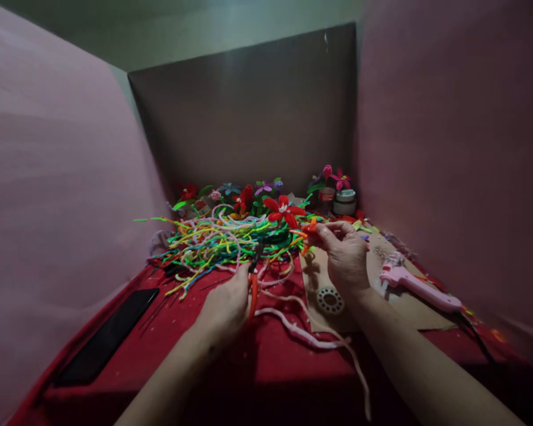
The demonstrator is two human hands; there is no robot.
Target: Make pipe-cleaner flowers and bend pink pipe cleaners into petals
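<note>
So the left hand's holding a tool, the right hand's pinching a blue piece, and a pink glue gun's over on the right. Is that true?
Not quite: the piece in the right hand is orange, not blue, as the head view shows. The left hand does hold a tool, and the glue gun is on the right.

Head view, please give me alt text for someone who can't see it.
A person's left hand holds a red-handled tool and their right hand pinches an orange piece. Ahead, a tangled pile of fuzzy stems lies on a red cloth, with flowers behind; a phone lies at left, a pink glue gun at right.
</note>
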